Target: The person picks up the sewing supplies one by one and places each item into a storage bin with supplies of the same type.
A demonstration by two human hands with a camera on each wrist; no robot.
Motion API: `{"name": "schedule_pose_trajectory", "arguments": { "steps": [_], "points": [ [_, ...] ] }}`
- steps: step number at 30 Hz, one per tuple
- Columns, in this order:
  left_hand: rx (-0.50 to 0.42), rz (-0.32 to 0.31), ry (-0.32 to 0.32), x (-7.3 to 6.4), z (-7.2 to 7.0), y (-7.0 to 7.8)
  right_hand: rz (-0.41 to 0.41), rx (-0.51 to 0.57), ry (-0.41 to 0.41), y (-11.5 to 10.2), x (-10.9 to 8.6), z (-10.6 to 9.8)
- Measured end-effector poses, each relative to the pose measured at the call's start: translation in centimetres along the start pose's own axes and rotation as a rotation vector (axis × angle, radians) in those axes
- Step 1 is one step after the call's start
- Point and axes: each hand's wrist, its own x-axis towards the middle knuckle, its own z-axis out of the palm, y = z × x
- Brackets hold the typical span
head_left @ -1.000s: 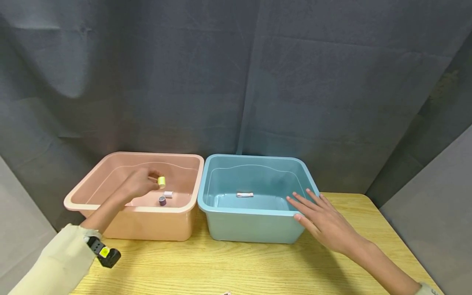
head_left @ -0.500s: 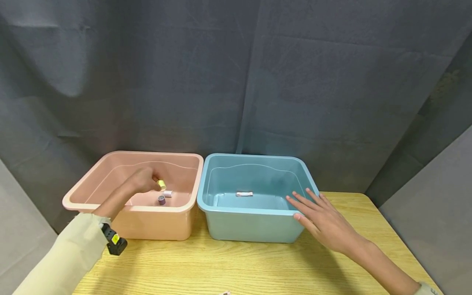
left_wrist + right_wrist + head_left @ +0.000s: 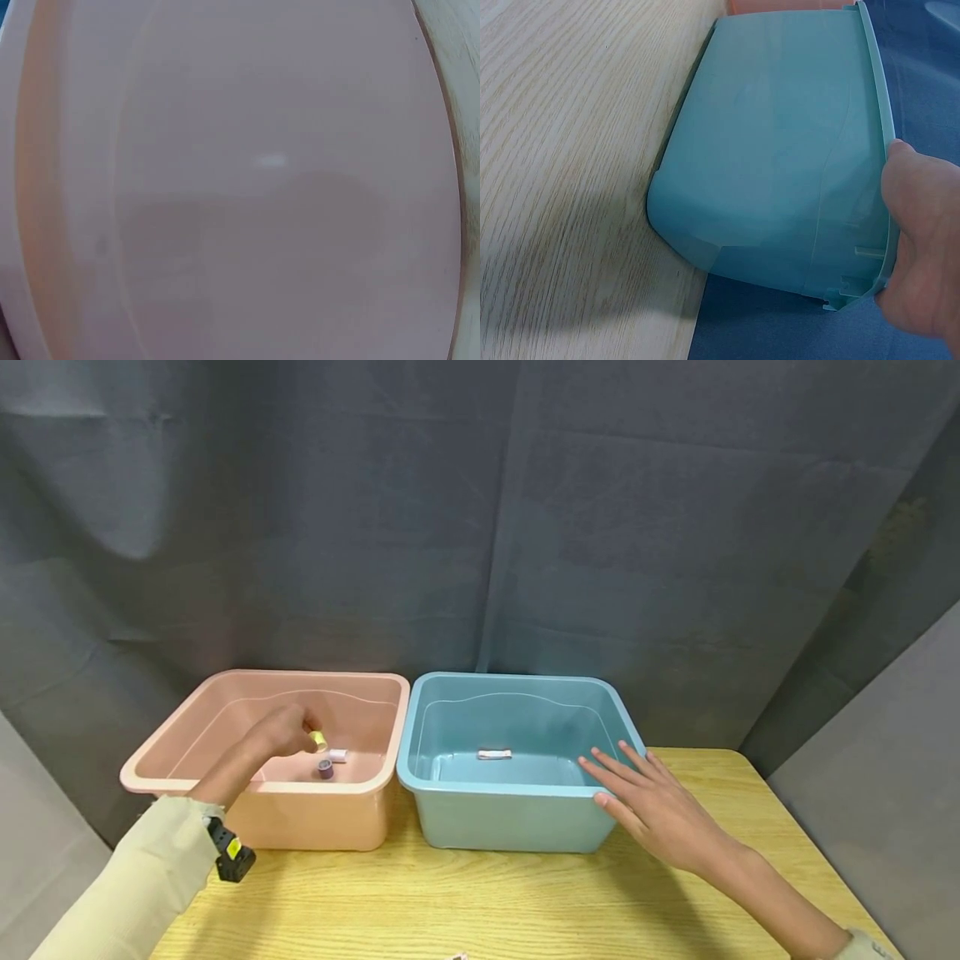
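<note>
Dark curtain [image 3: 637, 527] backs a wooden table [image 3: 420, 902] bearing a pink tub [image 3: 315, 821] and a blue tub [image 3: 517, 822]. The person's right hand [image 3: 663, 814], fingers spread, touches the blue rim; inside the pink tub, the left hand [image 3: 281, 731] pinches a yellow cylinder [image 3: 319, 741] near a white cylinder [image 3: 339, 756] and a purple cylinder [image 3: 325, 769].

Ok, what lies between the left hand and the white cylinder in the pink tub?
The yellow cylinder, pinched by the left hand, lies between that hand and the white cylinder; only the head view shows it.
</note>
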Motion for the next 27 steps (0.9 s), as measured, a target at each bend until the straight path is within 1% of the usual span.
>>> {"name": "schedule_pose_trajectory", "arguments": {
  "steps": [4, 11, 18, 22, 24, 27],
  "points": [
    [0.007, -0.006, -0.011, -0.1, 0.0, -0.1, -0.008, -0.004, -0.003, -0.1, 0.1, 0.1],
    [0.061, -0.001, -0.004, -0.2, 0.0, -0.1, -0.008, 0.001, -0.009, -0.1, 0.1, 0.2],
    [0.075, 0.011, 0.007, -0.3, -0.1, -0.3, -0.007, 0.002, -0.009, 0.0, 0.1, 0.2],
    [0.081, 0.035, 0.025, -0.5, -0.4, -0.2, -0.006, 0.005, -0.002, -0.1, 0.1, 0.1],
    [0.068, 0.049, 0.042, -0.8, -0.5, -0.2, -0.007, 0.004, 0.000, -0.1, 0.1, 0.1],
    [0.052, 0.087, 0.073, -1.3, -0.7, -0.1, -0.009, 0.004, 0.001, -0.1, 0.1, 0.1]
  ]
}}
